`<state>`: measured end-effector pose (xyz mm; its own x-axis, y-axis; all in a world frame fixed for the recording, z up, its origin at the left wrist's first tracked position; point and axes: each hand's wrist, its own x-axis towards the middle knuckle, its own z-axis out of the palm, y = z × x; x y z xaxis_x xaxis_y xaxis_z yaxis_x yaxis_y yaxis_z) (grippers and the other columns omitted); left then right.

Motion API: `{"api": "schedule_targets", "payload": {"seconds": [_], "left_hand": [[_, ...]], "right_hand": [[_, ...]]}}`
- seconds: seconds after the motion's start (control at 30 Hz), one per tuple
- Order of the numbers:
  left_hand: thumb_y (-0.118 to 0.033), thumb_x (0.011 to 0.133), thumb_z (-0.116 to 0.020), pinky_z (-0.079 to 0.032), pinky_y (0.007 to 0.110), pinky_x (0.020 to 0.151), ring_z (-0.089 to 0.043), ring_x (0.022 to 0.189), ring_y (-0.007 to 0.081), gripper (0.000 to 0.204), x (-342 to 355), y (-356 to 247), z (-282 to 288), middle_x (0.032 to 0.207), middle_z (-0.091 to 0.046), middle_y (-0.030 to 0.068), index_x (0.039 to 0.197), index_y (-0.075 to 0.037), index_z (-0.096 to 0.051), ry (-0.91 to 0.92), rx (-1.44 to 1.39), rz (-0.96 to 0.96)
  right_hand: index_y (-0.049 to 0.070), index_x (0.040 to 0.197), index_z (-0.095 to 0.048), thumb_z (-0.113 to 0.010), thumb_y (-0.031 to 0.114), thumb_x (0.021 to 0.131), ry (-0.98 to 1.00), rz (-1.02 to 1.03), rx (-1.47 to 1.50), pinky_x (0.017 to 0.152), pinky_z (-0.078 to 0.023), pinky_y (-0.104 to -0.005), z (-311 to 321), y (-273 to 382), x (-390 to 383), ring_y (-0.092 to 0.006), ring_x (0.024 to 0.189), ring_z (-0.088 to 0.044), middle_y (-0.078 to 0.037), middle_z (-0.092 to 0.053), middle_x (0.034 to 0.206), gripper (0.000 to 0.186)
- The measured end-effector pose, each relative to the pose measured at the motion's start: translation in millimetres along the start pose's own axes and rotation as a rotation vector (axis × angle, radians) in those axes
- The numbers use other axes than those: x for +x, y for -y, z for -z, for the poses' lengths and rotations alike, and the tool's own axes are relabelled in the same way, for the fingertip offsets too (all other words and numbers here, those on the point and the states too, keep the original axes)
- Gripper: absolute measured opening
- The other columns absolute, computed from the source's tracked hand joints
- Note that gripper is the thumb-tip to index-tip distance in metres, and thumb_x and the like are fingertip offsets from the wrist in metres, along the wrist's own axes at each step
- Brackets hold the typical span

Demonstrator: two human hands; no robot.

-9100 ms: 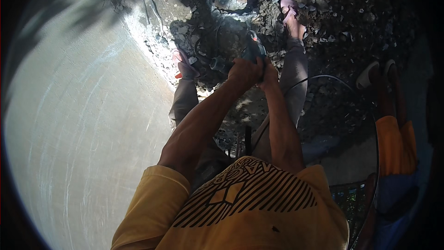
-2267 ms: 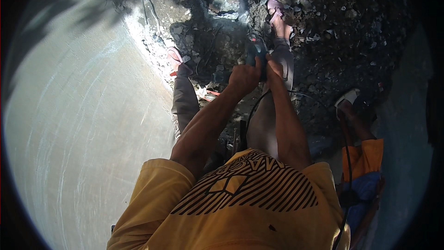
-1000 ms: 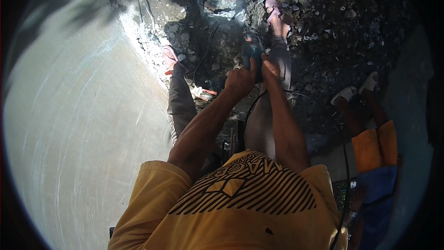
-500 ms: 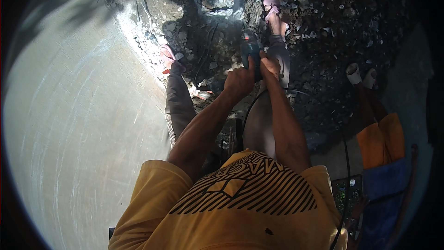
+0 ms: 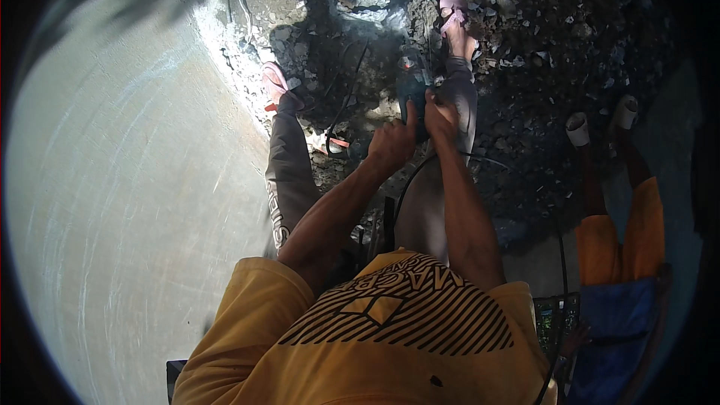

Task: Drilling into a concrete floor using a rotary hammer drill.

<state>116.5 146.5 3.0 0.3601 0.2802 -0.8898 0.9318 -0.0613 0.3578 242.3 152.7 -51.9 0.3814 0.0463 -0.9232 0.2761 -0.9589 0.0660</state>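
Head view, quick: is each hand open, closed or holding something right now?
Left hand: closed, holding the dark teal power tool at its left side.
Right hand: closed, holding the same tool at its right side.

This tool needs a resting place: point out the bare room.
Widest: the pale concrete surface beyond the left trouser leg, though I can't tell whether it is level. Smaller: a pale strip between the yellow shirt and the rubble, left of the black cable. Crowded: between the legs, with more rubble and the power tool.

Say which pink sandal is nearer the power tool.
The right sandal, ahead and right of the power tool; the left sandal sits farther off, beside pale concrete.
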Motion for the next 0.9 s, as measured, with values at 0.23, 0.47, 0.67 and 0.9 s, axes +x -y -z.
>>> {"api": "schedule_targets", "payload": {"seconds": [0.23, 0.47, 0.67, 0.9], "left_hand": [[-0.012, 0.084, -0.059, -0.054, 0.053, 0.079, -0.068, 0.089, 0.0448, 0.077, 6, -10, 3, 0.097, -0.064, 0.0307, 0.149, 0.005, -0.021, -0.086, -0.162, 0.094], [-0.01, 0.081, -0.062, -0.051, 0.055, 0.085, -0.065, 0.097, 0.0485, 0.082, 14, -45, -8, 0.107, -0.062, 0.0326, 0.15, 0.0, -0.018, -0.097, -0.152, 0.15], [-0.011, 0.084, -0.059, -0.052, 0.056, 0.082, -0.065, 0.095, 0.0493, 0.081, 18, -56, -28, 0.1, -0.063, 0.0335, 0.149, 0.005, -0.014, -0.194, -0.233, 0.181], [-0.018, 0.084, -0.063, -0.05, 0.055, 0.088, -0.065, 0.097, 0.0494, 0.086, 12, -60, -42, 0.108, -0.063, 0.0338, 0.15, 0.004, -0.013, -0.137, -0.338, 0.229]], "right_hand": [[0.01, 0.129, -0.064, -0.052, 0.054, 0.092, 0.017, 0.061, -0.176, 0.105, -0.043, -0.0446, 5, 12, 16, -0.0419, 0.121, -0.057, -0.021, -0.062, 0.128, 0.059], [0.002, 0.126, -0.061, -0.045, 0.052, 0.096, 0.106, 0.215, -0.23, 0.101, -0.044, -0.0507, 32, -7, 34, -0.0466, 0.117, -0.057, -0.026, -0.061, 0.125, 0.061], [0.011, 0.134, -0.06, -0.048, 0.058, 0.093, 0.075, 0.263, -0.253, 0.107, -0.04, -0.0483, 31, -18, 36, -0.0428, 0.12, -0.056, -0.02, -0.06, 0.132, 0.064], [0.012, 0.134, -0.06, -0.056, 0.051, 0.09, -0.052, 0.289, -0.228, 0.103, -0.046, -0.0451, 37, -15, 19, -0.0423, 0.118, -0.059, -0.024, -0.063, 0.125, 0.059]]}}
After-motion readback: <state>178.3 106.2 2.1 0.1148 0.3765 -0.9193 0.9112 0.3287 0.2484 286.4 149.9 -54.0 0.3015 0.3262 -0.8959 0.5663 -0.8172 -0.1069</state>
